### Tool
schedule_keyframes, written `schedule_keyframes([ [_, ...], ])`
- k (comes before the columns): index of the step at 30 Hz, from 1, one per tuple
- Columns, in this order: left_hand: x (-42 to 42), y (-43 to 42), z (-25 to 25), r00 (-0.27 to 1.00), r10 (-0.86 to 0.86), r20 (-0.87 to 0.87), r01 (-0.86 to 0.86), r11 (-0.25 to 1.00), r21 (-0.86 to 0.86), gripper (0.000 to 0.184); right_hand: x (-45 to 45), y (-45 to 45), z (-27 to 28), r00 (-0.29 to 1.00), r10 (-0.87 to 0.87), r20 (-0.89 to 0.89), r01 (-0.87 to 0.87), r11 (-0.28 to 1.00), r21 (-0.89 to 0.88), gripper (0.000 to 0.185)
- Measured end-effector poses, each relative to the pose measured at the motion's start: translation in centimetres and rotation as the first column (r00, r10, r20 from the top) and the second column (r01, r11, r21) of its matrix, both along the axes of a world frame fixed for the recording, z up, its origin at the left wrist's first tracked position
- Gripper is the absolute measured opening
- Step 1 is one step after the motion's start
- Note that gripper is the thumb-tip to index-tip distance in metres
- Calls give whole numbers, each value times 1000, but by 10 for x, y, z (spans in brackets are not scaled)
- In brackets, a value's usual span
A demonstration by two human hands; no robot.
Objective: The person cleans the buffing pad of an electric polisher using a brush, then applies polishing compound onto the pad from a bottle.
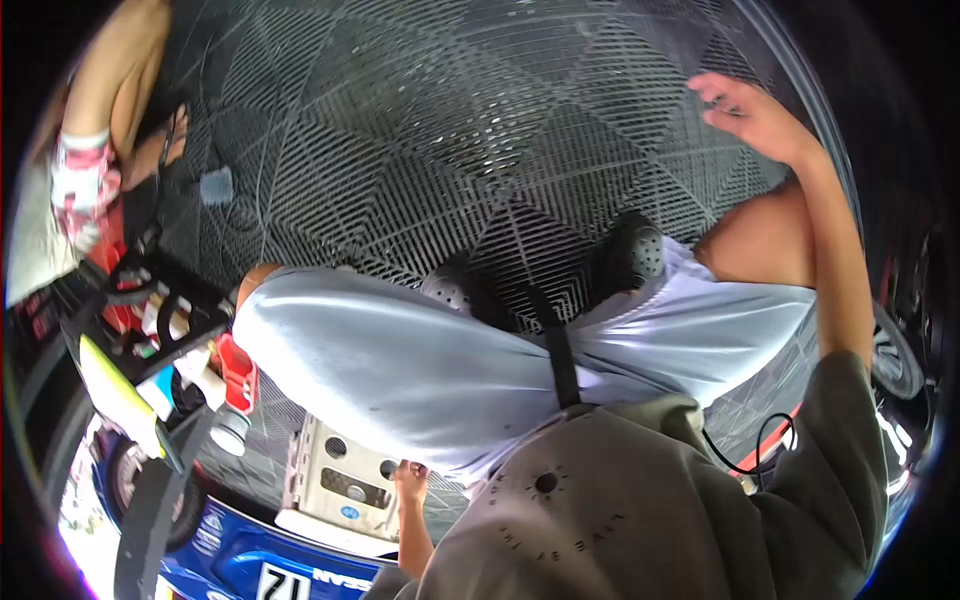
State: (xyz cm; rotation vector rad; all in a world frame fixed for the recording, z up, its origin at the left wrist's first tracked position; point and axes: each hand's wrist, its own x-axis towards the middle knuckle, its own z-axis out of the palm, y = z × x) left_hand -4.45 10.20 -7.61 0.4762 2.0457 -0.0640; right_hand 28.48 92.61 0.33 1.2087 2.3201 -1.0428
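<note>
The person is wearing a grey-olive T-shirt [660, 520] at five o'clock, its short sleeve [835, 440] ending in a plain edge towards four. A dark sun print [547, 483] is marking the chest — a solid disc with short rays — and small dark letters, "LIVE" and "SUN" among them, are curving around it. Pale grey-blue shorts [370, 350] are spreading across the middle, a flat black strap [565, 375] crossing them at four o'clock. Dark clogs [640, 250] are showing round holes towards two.

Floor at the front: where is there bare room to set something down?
The slatted floor looks bare ahead of the clogs, between the grey-blue item and the right hand. It is crowded at left around the red bin, and by the left hand, beside the beige stool.
</note>
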Motion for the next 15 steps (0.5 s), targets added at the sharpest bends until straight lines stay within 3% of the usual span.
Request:
schedule_keyframes([
  [1,-9,5,8,994,69,80,-74,995,59,23,2,-6,5,999,-36,7,35,999,12,41],
  [3,-26,84,68,997,22,70,-27,997,79,25,7,-15,18,996,-71,-47,64,989,-131,41],
  [5,-49,158,108,993,-55,104,30,974,226,26,31,-23,28,998,-54,36,57,995,-88,43],
  [7,-80,202,124,979,-30,203,-44,936,349,29,50,-35,43,990,-135,41,137,989,-58,45],
  [9,-112,259,144,990,-83,113,53,968,245,27,62,-51,53,983,-181,23,182,982,-45,46],
  [11,-155,332,140,875,-457,-161,481,779,403,25,65,-80,80,977,-212,4,212,975,-72,46],
  [13,-150,403,152,819,-508,-267,572,689,445,23,50,-111,88,979,-183,-95,173,980,-102,47],
  [15,-135,466,160,859,-420,-293,511,736,443,19,42,-134,105,963,-202,-181,197,979,-47,48],
])
